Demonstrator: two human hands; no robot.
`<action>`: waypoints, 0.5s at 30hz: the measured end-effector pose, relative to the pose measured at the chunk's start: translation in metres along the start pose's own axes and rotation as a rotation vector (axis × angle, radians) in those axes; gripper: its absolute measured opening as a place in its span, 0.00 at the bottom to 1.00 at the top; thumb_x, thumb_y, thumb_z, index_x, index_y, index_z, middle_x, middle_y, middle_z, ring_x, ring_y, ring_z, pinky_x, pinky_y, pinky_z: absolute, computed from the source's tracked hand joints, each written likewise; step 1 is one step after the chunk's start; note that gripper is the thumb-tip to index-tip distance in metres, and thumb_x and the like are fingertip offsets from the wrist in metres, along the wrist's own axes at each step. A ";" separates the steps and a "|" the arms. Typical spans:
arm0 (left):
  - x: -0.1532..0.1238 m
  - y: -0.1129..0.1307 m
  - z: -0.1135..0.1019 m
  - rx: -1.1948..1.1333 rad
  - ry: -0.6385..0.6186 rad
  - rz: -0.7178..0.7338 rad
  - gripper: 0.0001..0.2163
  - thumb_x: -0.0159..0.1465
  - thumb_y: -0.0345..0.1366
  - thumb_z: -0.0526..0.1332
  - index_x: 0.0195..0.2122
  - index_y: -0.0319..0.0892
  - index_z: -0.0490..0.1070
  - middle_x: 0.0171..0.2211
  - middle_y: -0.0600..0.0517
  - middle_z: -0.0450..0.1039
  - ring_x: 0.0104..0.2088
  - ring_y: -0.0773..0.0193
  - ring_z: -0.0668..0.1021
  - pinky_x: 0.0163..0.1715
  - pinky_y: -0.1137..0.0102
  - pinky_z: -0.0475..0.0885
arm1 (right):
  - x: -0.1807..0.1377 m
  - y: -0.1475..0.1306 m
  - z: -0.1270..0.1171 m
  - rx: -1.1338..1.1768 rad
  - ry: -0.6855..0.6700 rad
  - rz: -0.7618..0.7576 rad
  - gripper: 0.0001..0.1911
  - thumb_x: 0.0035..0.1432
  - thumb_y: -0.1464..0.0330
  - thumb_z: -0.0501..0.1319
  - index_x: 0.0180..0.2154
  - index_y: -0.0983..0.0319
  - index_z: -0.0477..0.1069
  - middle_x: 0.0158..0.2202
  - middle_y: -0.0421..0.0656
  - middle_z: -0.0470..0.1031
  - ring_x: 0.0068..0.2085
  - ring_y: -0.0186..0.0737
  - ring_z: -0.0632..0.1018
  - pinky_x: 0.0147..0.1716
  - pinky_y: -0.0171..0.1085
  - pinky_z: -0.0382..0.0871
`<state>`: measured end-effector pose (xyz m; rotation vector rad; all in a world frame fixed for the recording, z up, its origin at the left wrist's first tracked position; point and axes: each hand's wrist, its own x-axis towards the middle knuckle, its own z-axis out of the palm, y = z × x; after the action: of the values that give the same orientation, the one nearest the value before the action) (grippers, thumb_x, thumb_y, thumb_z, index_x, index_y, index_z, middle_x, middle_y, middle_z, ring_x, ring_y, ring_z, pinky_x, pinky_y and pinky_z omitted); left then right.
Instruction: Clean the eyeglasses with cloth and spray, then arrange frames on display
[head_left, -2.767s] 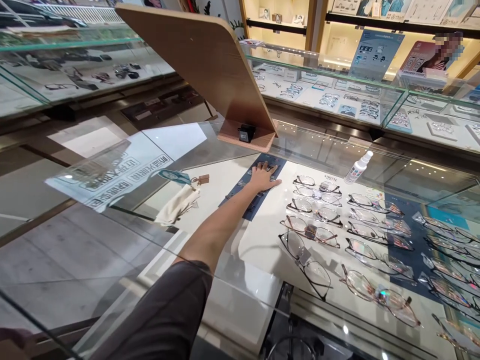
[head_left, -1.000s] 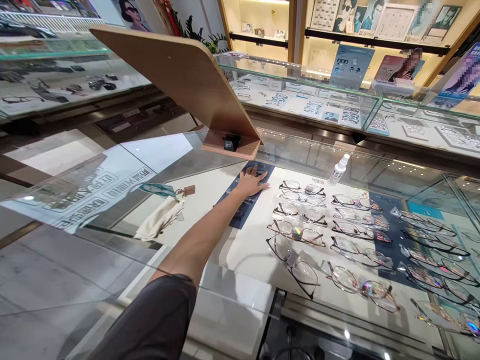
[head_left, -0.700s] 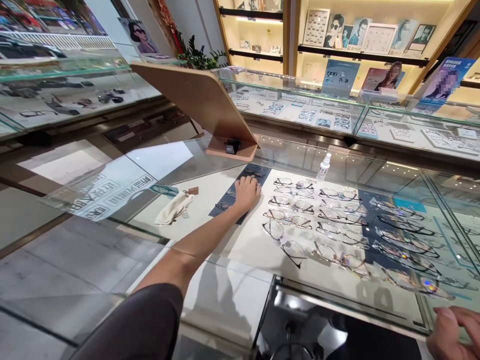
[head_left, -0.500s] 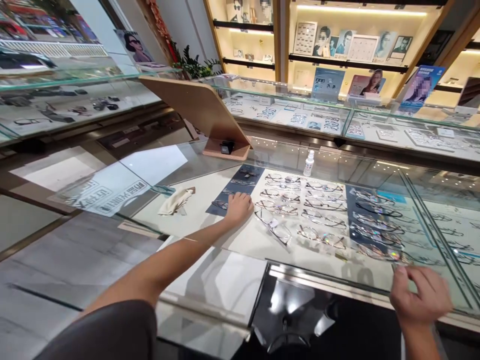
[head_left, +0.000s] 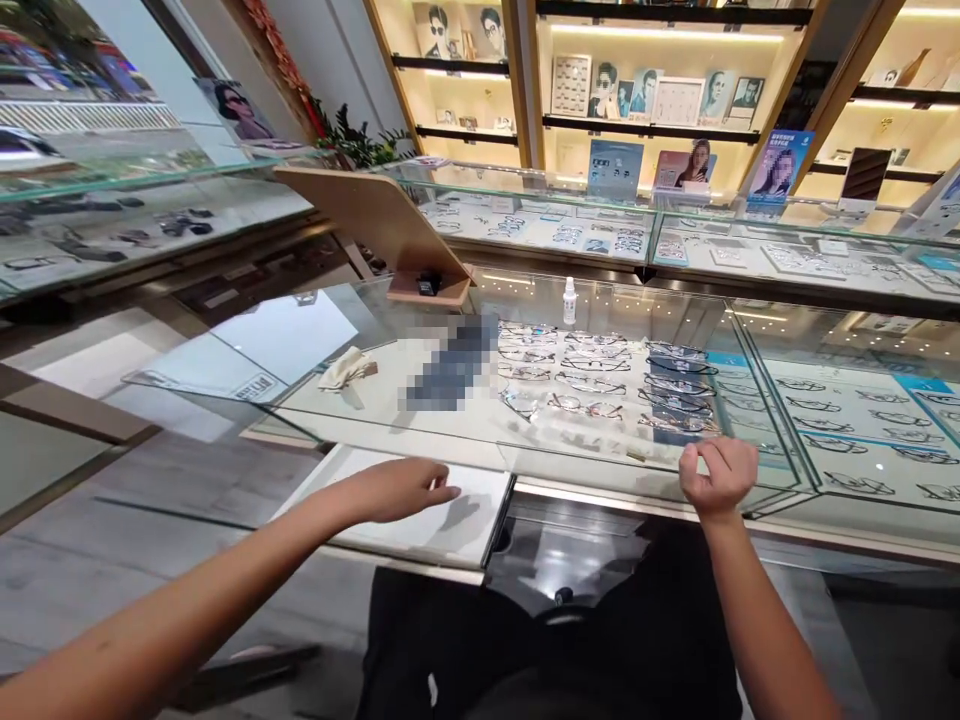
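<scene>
My left hand [head_left: 405,488] hovers above a white pulled-out drawer [head_left: 457,540] below the counter's front edge. Its fingers are loosely bent and apart, with nothing seen in them. At the counter's front edge on the right rests my right hand [head_left: 720,475], curled into a fist that shows nothing held. Several pairs of eyeglasses [head_left: 592,384] lie in rows on the glass counter [head_left: 420,428], nearest to the right hand. More eyeglasses [head_left: 679,385] lie over a dark strip. A dark patch [head_left: 450,370] left of the rows is blurred out.
A crumpled beige cloth [head_left: 346,370] lies at the counter's left. A small white spray bottle [head_left: 569,300] stands behind the eyeglasses. The tilted wooden-backed mirror or board [head_left: 382,220] rises at the back left. Glass display cases [head_left: 525,215] run along the far side.
My left hand has left the dark strip of eyeglasses and come back toward me, over the drawer. The right hand stays curled at the counter edge. The view has shifted right.
</scene>
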<state>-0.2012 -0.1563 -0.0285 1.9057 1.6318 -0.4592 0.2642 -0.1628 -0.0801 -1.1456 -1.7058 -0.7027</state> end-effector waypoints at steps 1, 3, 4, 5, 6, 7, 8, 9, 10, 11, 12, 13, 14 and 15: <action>-0.008 0.010 0.000 -0.048 0.008 0.050 0.28 0.67 0.67 0.53 0.35 0.46 0.76 0.37 0.43 0.83 0.38 0.44 0.82 0.41 0.59 0.72 | -0.004 -0.010 -0.002 0.069 0.012 -0.031 0.13 0.66 0.73 0.61 0.28 0.58 0.67 0.27 0.42 0.74 0.30 0.42 0.70 0.35 0.44 0.58; -0.012 0.030 0.005 -0.178 0.083 0.121 0.30 0.66 0.69 0.53 0.41 0.47 0.77 0.45 0.42 0.84 0.45 0.44 0.83 0.44 0.59 0.74 | -0.019 -0.034 -0.007 0.220 -0.019 -0.055 0.12 0.66 0.75 0.61 0.30 0.57 0.68 0.28 0.41 0.75 0.30 0.41 0.71 0.34 0.43 0.61; -0.008 0.039 0.009 -0.254 0.137 0.132 0.32 0.64 0.70 0.54 0.48 0.47 0.77 0.53 0.41 0.83 0.50 0.43 0.83 0.47 0.59 0.75 | -0.029 -0.047 -0.009 0.289 -0.061 -0.043 0.11 0.66 0.75 0.60 0.30 0.57 0.68 0.28 0.41 0.75 0.31 0.41 0.71 0.33 0.43 0.62; -0.002 0.047 0.014 -0.328 0.188 0.126 0.36 0.62 0.71 0.56 0.56 0.46 0.75 0.61 0.39 0.79 0.56 0.41 0.82 0.51 0.58 0.76 | -0.041 -0.059 -0.011 0.343 -0.111 -0.017 0.12 0.67 0.75 0.60 0.30 0.57 0.68 0.28 0.41 0.74 0.30 0.41 0.71 0.33 0.43 0.62; 0.007 0.053 0.020 -0.395 0.229 0.110 0.42 0.58 0.73 0.58 0.63 0.45 0.71 0.68 0.36 0.73 0.61 0.39 0.80 0.55 0.57 0.76 | -0.052 -0.069 -0.013 0.378 -0.153 0.026 0.12 0.67 0.75 0.60 0.30 0.57 0.68 0.27 0.41 0.74 0.30 0.41 0.71 0.32 0.42 0.63; 0.016 0.057 0.025 -0.458 0.253 0.096 0.48 0.54 0.73 0.60 0.67 0.44 0.67 0.73 0.35 0.68 0.67 0.37 0.77 0.59 0.56 0.76 | -0.063 -0.076 -0.016 0.398 -0.186 0.078 0.13 0.68 0.75 0.59 0.30 0.57 0.68 0.27 0.41 0.74 0.30 0.42 0.71 0.32 0.42 0.64; 0.025 0.060 0.030 -0.521 0.268 0.093 0.51 0.51 0.74 0.62 0.69 0.43 0.65 0.74 0.33 0.65 0.70 0.37 0.73 0.61 0.55 0.75 | -0.073 -0.080 -0.020 0.402 -0.204 0.132 0.14 0.69 0.75 0.59 0.30 0.57 0.68 0.27 0.41 0.73 0.29 0.42 0.71 0.31 0.43 0.65; 0.033 0.062 0.033 -0.578 0.277 0.102 0.52 0.49 0.74 0.63 0.68 0.43 0.66 0.74 0.33 0.66 0.72 0.36 0.71 0.63 0.55 0.74 | -0.082 -0.081 -0.025 0.393 -0.207 0.184 0.14 0.70 0.75 0.59 0.30 0.57 0.68 0.27 0.41 0.74 0.29 0.42 0.72 0.31 0.43 0.66; 0.039 0.063 0.035 -0.625 0.282 0.123 0.50 0.49 0.73 0.63 0.65 0.43 0.68 0.72 0.34 0.69 0.72 0.37 0.71 0.64 0.54 0.74 | -0.088 -0.079 -0.031 0.376 -0.199 0.226 0.15 0.70 0.75 0.59 0.30 0.56 0.67 0.27 0.41 0.74 0.29 0.43 0.73 0.31 0.43 0.67; 0.043 0.063 0.035 -0.657 0.284 0.151 0.46 0.50 0.74 0.63 0.60 0.44 0.70 0.69 0.35 0.73 0.71 0.37 0.73 0.64 0.54 0.74 | -0.092 -0.074 -0.038 0.353 -0.182 0.255 0.15 0.70 0.75 0.59 0.30 0.56 0.67 0.28 0.41 0.74 0.29 0.43 0.74 0.31 0.43 0.68; 0.045 0.061 0.034 -0.668 0.282 0.182 0.42 0.52 0.74 0.63 0.56 0.45 0.72 0.64 0.37 0.77 0.68 0.38 0.76 0.63 0.54 0.75 | -0.094 -0.067 -0.047 0.322 -0.161 0.273 0.15 0.70 0.75 0.60 0.30 0.56 0.67 0.27 0.40 0.74 0.30 0.43 0.74 0.32 0.43 0.68; 0.044 0.059 0.031 -0.658 0.274 0.212 0.39 0.53 0.74 0.62 0.51 0.45 0.73 0.60 0.39 0.80 0.63 0.39 0.79 0.61 0.54 0.75 | -0.094 -0.059 -0.056 0.287 -0.139 0.282 0.14 0.70 0.76 0.60 0.30 0.57 0.68 0.27 0.40 0.74 0.30 0.42 0.74 0.32 0.43 0.68; 0.042 0.057 0.028 -0.633 0.261 0.236 0.36 0.55 0.74 0.61 0.48 0.46 0.74 0.55 0.41 0.82 0.59 0.41 0.81 0.60 0.54 0.76 | -0.091 -0.050 -0.066 0.249 -0.117 0.287 0.14 0.70 0.76 0.60 0.31 0.57 0.68 0.28 0.40 0.74 0.30 0.42 0.74 0.32 0.42 0.67; 0.039 0.055 0.024 -0.597 0.246 0.255 0.34 0.57 0.73 0.60 0.45 0.46 0.75 0.52 0.43 0.83 0.55 0.43 0.82 0.58 0.55 0.76 | -0.087 -0.040 -0.077 0.213 -0.100 0.285 0.13 0.70 0.76 0.61 0.31 0.57 0.69 0.28 0.40 0.75 0.30 0.42 0.74 0.32 0.42 0.67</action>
<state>-0.1377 -0.1455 -0.0589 1.7071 1.4258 0.3483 0.2681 -0.2764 -0.1272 -1.2549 -1.6116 -0.2846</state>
